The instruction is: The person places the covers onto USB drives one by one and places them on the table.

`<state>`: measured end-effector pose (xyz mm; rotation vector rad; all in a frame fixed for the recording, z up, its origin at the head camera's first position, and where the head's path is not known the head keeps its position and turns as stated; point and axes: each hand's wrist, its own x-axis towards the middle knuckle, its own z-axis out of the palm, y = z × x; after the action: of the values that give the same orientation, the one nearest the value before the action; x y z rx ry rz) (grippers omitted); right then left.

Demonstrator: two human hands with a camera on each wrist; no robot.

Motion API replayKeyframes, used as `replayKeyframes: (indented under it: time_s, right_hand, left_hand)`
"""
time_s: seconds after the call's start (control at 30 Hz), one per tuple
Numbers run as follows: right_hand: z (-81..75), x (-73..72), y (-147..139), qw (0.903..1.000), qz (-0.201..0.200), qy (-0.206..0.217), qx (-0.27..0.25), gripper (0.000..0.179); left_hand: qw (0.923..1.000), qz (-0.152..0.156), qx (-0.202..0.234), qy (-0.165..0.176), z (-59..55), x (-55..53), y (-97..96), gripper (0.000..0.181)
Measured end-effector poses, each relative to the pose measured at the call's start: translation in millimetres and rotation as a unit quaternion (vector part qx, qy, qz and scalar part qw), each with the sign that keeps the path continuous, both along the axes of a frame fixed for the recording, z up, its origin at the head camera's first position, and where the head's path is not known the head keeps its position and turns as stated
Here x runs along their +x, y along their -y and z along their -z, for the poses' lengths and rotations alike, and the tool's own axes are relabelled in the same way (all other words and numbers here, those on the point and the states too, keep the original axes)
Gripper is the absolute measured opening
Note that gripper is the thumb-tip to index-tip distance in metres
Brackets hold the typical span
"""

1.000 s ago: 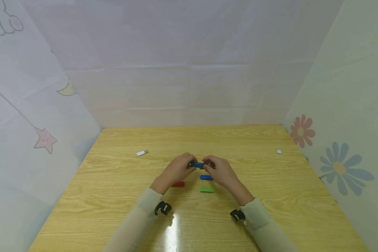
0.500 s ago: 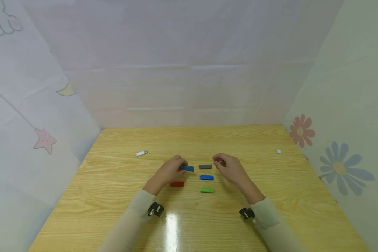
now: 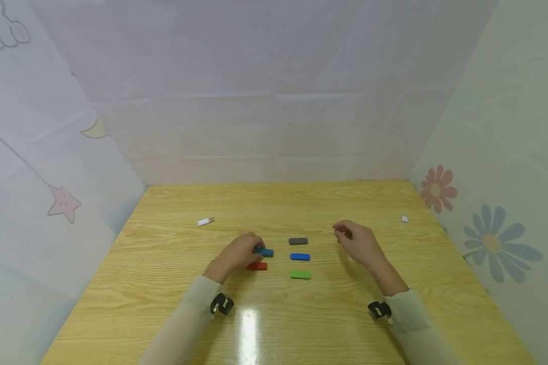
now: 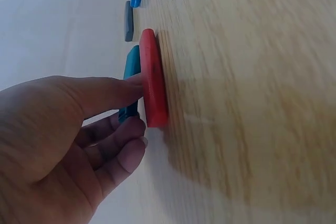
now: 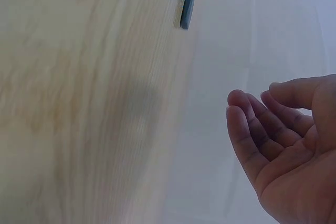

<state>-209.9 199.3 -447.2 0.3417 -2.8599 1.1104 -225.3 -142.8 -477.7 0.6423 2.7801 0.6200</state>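
My left hand (image 3: pixel 240 252) pinches a teal-blue USB stick (image 3: pixel 267 252) between thumb and fingers, low over the table just behind a red stick (image 3: pixel 258 266). In the left wrist view the thumb passes behind the red stick (image 4: pixel 153 85), which hides part of the teal one (image 4: pixel 131 66). My right hand (image 3: pixel 362 243) hovers to the right with loosely bent fingers, and in the right wrist view nothing sits between its fingertips (image 5: pixel 236 98). Between the hands lie a dark grey stick (image 3: pixel 298 241), a blue stick (image 3: pixel 300 257) and a green stick (image 3: pixel 300 275), roughly in a column.
A white USB stick (image 3: pixel 205 221) with its metal plug showing lies at the back left of the wooden table (image 3: pixel 173 304). Far to the right is a small white piece (image 3: pixel 404 219). Patterned sheets (image 3: pixel 274 137) stand behind and at both sides.
Both hands were together at the teal USB stick. The right hand has let go and moved right; the left has carried the stick left and down toward the red one.
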Motion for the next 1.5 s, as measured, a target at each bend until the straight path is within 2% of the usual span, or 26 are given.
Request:
replayKeyframes:
  time_s: [0.17,0.43,0.6,0.7,0.83,1.0,1.3,1.5]
  right_hand:
    - [-0.7,0.5,-17.2,0.9999,0.009,-0.006,0.011,0.026]
    - [-5.7,2.5,-44.4,0.9989,0.023,-0.017,0.037,0.026]
    - [-9.3,2.1,-61.7,0.9975,0.034,-0.014,0.06,0.03]
    - [-10.9,1.1,-71.6,0.9971,0.037,0.011,0.066,0.035]
    - [-8.6,-1.6,-84.1,0.9951,0.035,0.05,0.078,0.043]
    - [-3.3,-5.8,-100.5,0.9918,0.041,0.068,0.1,0.052]
    - [2.8,-11.7,-131.0,0.9855,0.057,0.098,0.127,0.055]
    - [3.1,-22.3,-144.0,0.9834,0.065,0.108,0.131,0.058]
  left_hand:
    - [0.9999,-0.003,0.0,0.01,0.3,2.1,0.5,0.016]
    - [1.0,0.001,-0.008,0.002,-1.1,5.4,0.9,0.022]
    - [0.9997,0.001,-0.024,0.01,-6.3,6.5,7.7,0.028]
    - [0.9993,-0.016,-0.033,0.003,-10.9,5.2,16.0,0.032]
    - [0.9972,-0.042,-0.053,-0.029,-14.4,1.0,32.3,0.034]
    - [0.994,-0.07,-0.062,-0.057,-18.8,-4.0,54.2,0.038]
    - [0.9891,-0.115,-0.056,-0.074,-15.2,-12.7,88.9,0.041]
    - [0.9881,-0.138,-0.03,-0.061,-11.4,-22.2,104.8,0.041]
